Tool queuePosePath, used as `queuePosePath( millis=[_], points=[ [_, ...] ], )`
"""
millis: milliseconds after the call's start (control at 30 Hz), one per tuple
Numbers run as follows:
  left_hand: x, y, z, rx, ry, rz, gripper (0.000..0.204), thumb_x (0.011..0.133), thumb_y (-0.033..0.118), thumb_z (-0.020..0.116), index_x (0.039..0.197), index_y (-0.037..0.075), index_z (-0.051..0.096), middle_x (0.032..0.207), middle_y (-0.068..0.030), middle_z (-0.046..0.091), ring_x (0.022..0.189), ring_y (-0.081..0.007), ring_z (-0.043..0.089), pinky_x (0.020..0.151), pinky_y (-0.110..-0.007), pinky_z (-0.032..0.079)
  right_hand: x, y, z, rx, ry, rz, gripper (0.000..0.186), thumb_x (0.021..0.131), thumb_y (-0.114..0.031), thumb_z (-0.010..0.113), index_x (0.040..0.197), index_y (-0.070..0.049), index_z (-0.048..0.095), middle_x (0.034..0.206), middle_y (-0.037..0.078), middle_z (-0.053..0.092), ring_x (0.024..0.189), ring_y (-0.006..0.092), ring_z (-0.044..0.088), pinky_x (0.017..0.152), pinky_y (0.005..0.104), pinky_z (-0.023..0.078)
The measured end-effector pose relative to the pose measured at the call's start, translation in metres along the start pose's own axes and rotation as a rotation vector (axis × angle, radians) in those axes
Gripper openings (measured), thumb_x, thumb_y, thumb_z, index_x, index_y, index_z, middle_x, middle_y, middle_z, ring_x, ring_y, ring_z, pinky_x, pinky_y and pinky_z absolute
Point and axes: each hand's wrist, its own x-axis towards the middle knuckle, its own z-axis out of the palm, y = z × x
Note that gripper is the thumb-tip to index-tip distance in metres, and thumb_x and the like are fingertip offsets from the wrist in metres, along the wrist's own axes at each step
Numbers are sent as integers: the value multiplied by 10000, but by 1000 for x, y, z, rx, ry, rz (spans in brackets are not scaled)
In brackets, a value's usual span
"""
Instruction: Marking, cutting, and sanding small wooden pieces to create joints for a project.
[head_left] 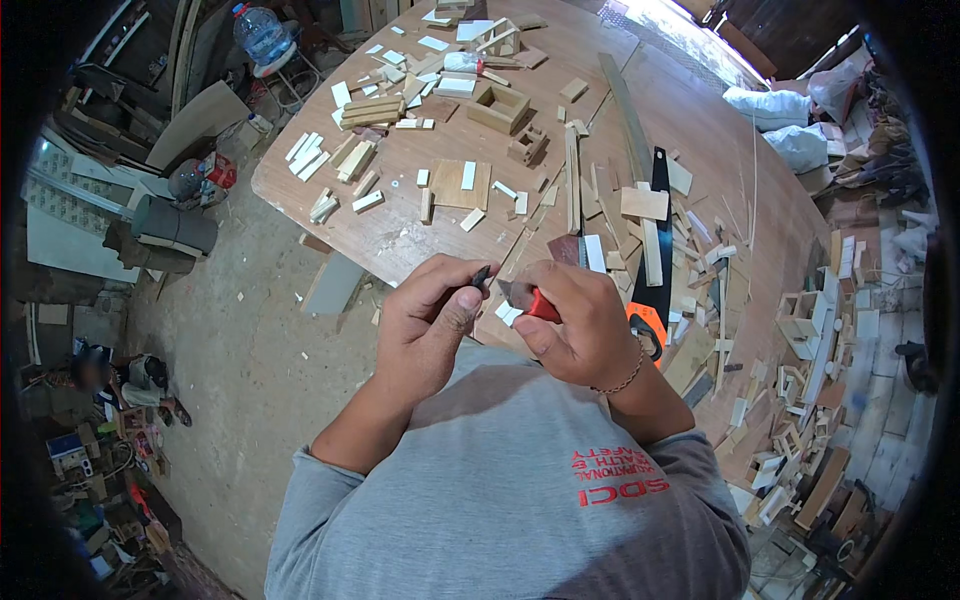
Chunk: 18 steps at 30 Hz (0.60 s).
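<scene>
My left hand (430, 325) grips a short, dark, pencil-like object (481, 277) near its tip, just above my lap and by the table's near edge. My right hand (582, 325) is closed on a red-handled cutting tool (541, 306), its metal blade pointing left toward the dark object; whether the two touch I cannot tell. Small white wood offcuts (508, 312) lie just beyond my hands. A handsaw with an orange and black handle (647, 322) lies right of my right hand, partly under wood pieces.
The wooden table (330, 220) bears scattered wood strips, blocks and small boxes (497, 108). A water jug (255, 35) stands on a stool at back left. A person (140, 385) sits low at left. White sacks (770, 110) and wood pieces (805, 325) fill the right side.
</scene>
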Motion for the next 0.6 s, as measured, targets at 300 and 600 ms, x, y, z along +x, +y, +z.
queuePosePath(
  millis=[300, 600],
  points=[
    [-5, 16, 5, -38, -7, 0, 240, 930, 121, 574, 1122, -16, 624, 854, -54, 567, 670, -65, 511, 568, -203, 427, 1, -11, -3, 22, -1, -24, 337, 853, -362, 601, 890, -31, 546, 702, 121, 550, 609, 305, 569, 547, 375, 426],
    [-14, 20, 4, 53, -23, 111, 215, 903, 90, 602, 1081, -21, 648, 774, -46, 556, 627, -71, 501, 539, -211, 382, 1, -19, -5, -106, 39, -114, 348, 842, -380, 630, 827, -36, 577, 652, 86, 511, 557, 261, 527, 520, 363, 405]
  ],
)
